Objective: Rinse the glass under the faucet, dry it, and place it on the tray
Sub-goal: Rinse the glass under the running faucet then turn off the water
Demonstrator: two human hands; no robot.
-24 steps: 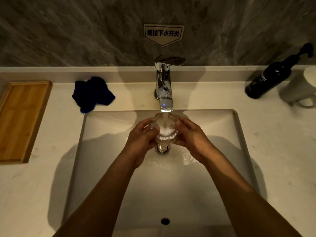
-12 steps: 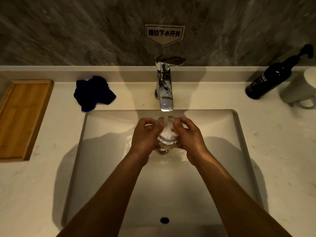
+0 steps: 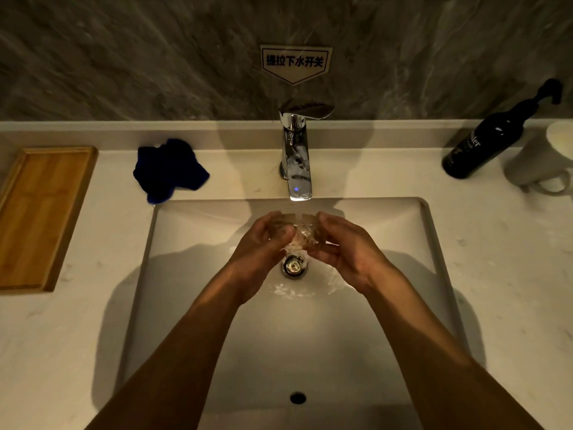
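Observation:
A clear glass (image 3: 300, 229) is held under the chrome faucet (image 3: 296, 156), tilted on its side over the sink (image 3: 341, 336). Water runs from the spout onto the glass and spills toward the drain (image 3: 294, 266). My left hand (image 3: 263, 243) grips the glass from the left. My right hand (image 3: 344, 246) holds it from the right, fingers curled beneath. A crumpled dark blue cloth (image 3: 169, 169) lies on the counter left of the faucet. The wooden tray (image 3: 40, 212) sits at the far left with nothing on it.
A dark pump bottle (image 3: 483, 144) and a white mug (image 3: 545, 156) stand on the counter at the back right. A sign with Chinese characters (image 3: 295, 62) hangs on the stone wall above the faucet. An overflow hole (image 3: 298, 397) marks the sink's near wall.
The glass has gone from upright and filling to tilted on its side between my hands, and the water now pours out over it toward the drain.

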